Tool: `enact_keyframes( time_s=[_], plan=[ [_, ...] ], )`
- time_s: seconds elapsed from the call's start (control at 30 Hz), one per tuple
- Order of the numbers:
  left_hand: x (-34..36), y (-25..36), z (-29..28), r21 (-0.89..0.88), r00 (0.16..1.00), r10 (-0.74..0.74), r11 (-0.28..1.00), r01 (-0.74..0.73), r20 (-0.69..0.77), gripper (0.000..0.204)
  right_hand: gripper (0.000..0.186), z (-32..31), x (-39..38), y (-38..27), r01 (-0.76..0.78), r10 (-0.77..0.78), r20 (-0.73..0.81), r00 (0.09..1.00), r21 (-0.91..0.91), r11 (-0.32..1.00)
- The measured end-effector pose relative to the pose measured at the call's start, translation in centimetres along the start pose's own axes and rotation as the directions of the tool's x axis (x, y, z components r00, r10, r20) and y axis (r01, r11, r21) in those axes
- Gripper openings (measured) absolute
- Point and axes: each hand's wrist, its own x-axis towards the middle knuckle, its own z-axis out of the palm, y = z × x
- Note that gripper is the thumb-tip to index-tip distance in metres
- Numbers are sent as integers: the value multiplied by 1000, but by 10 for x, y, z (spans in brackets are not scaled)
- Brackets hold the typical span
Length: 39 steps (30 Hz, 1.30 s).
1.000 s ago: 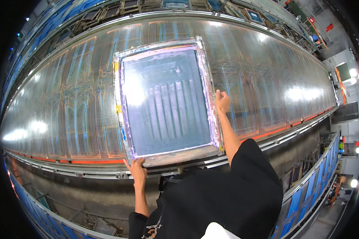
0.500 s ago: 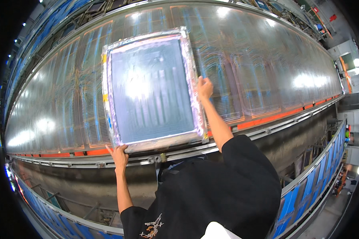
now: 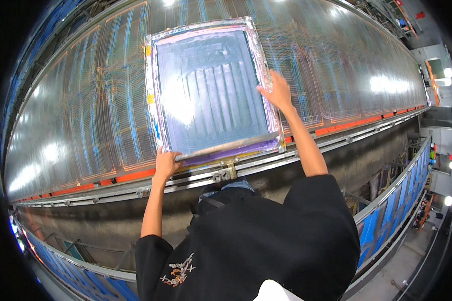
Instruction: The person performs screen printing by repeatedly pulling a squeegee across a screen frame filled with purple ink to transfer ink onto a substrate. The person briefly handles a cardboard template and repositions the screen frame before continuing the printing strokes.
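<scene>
A rectangular screen frame [image 3: 211, 100], with a pale grey-blue mesh, smeared edges and yellow tape, lies over the long printing table [image 3: 110, 100]. My left hand [image 3: 166, 163] grips its lower left corner, fingers curled round the edge. My right hand [image 3: 277, 88] is closed on the right side bar, higher up, its thumb toward the mesh. A purple strip shows along the frame's near edge, just above a metal bracket [image 3: 225, 173] on the table's rail. Glare hides part of the mesh.
The table's surface carries many orange and blue outlines and curves away to both sides. A red strip and metal rail [image 3: 346, 134] run along its near edge. Behind me stand racks with blue panels [image 3: 374, 236]. A walkway with lamps [image 3: 417, 266] lies at the right.
The frame and both hands sit higher in the view, farther from my body. The purple strip and bracket at the near edge now show. The view has shifted slightly too.
</scene>
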Motion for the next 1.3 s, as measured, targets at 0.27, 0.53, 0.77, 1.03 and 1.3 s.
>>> enact_keyframes(
  time_s=[0.27, 0.53, 0.77, 1.03, 1.3],
  plan=[
    [-29, 54, -33, 36, 982, 51, 998, -45, -182, 46, 51, -41, -200, -52, 128, -140, 477, 868, 58, 990],
    [-35, 35, 14, -10, 997, 28, 1000, -29, -77, 59, 51, -41, -189, -51, 154, -147, 548, 824, 34, 988],
    [33, 16, 23, 137, 954, 1, 990, 42, -299, 82, 62, 23, -141, -44, 220, -186, 231, 955, -131, 967],
    [353, -81, -100, 240, 842, 190, 968, -75, -504, 66, 55, 132, 184, 18, 360, -353, 67, 933, -154, 920],
    [518, -102, -238, 297, 989, -12, 953, 55, -146, 39, 35, 123, 393, 24, 369, -238, 450, 861, -228, 901]
  ],
)
